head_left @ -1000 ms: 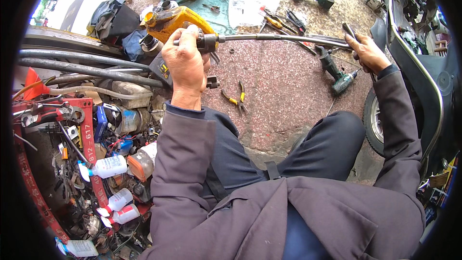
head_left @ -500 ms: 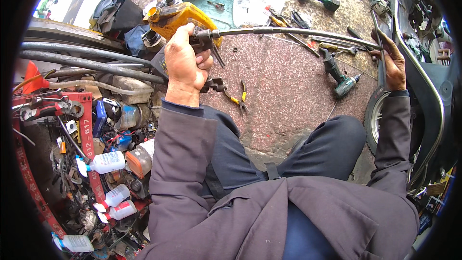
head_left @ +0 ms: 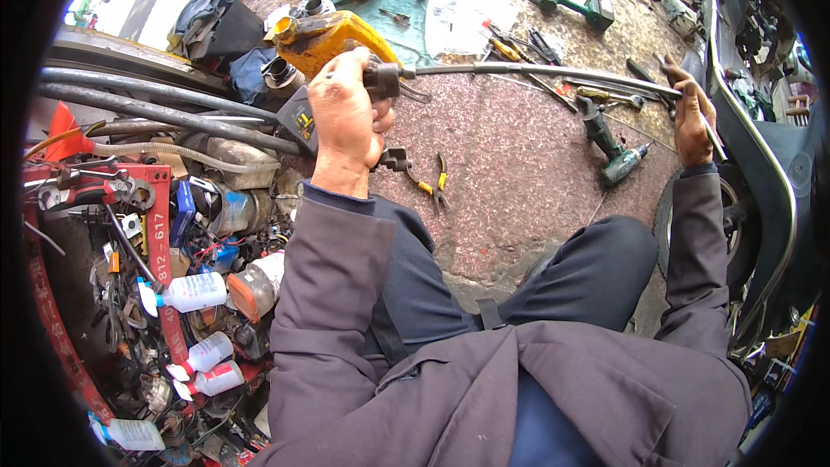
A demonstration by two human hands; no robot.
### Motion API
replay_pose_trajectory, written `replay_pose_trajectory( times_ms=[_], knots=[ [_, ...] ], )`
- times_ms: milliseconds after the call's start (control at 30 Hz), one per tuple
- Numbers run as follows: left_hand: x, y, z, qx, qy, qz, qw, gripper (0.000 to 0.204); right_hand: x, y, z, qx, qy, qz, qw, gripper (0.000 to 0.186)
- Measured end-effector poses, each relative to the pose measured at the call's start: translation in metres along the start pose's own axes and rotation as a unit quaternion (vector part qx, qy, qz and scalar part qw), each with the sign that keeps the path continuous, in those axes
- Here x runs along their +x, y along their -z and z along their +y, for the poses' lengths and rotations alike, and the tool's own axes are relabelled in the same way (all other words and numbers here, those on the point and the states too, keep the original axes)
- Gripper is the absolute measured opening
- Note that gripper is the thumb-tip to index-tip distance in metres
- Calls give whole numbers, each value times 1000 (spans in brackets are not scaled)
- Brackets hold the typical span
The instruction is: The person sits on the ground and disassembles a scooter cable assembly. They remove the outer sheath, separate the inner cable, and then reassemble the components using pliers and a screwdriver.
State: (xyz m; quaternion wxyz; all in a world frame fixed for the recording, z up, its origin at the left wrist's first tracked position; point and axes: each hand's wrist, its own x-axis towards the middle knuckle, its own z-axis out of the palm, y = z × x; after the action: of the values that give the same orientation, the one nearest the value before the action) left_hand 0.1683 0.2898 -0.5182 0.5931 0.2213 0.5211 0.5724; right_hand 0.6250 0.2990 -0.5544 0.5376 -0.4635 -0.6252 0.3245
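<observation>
In the head view, a long black cable [head_left: 536,76] stretches nearly level across the front of me, sagging slightly toward the right. My left hand [head_left: 347,117] is closed around the dark metal and plastic fitting [head_left: 381,80] at its left end; a small lever-like piece sticks out beside it. Farther right, my right hand [head_left: 694,121] pinches the cable between thumb and fingers, with a dark slim piece jutting down past the palm. Below the left hand, yellow-handled pliers [head_left: 430,186] lie on the ground near a dark clamp-like part [head_left: 396,159].
A green cordless drill [head_left: 612,149] and loose wrenches lie ahead on the right. Behind the left hand stands a yellow jug [head_left: 324,39]. Spray bottles [head_left: 194,291] and a red metal frame [head_left: 160,233] crowd the left. A vehicle's dark panel [head_left: 782,173] borders the right.
The left hand has shifted a little right and down with the fitting. The right hand has drawn left, and the slim piece in it has swung from upright to slanting.
</observation>
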Motion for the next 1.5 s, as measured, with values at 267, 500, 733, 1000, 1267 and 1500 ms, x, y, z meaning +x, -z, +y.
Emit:
replay_pose_trajectory(
  times_ms=[267,500,733,1000,1267,1500],
  knots=[
    [4,-15,15,43,-73,-37,996,15,23,-7,47,-16,-193,124,973,26],
    [24,-70,25,88,-31,-3,996,30,10,5,103,-628,144,33,764,22],
    [53,-117,-15,132,-61,-296,944,19,-100,85,27,164,-144,325,920,24],
    [19,-149,9,69,72,-181,978,14,-104,54,-43,-90,-165,292,938,29],
    [24,-103,13,165,-100,-129,973,24,-75,42,-26,-161,-111,233,953,14],
    [-6,-37,36,-91,-6,-89,992,17,18,-6,-64,1,56,118,991,18]
  ],
)
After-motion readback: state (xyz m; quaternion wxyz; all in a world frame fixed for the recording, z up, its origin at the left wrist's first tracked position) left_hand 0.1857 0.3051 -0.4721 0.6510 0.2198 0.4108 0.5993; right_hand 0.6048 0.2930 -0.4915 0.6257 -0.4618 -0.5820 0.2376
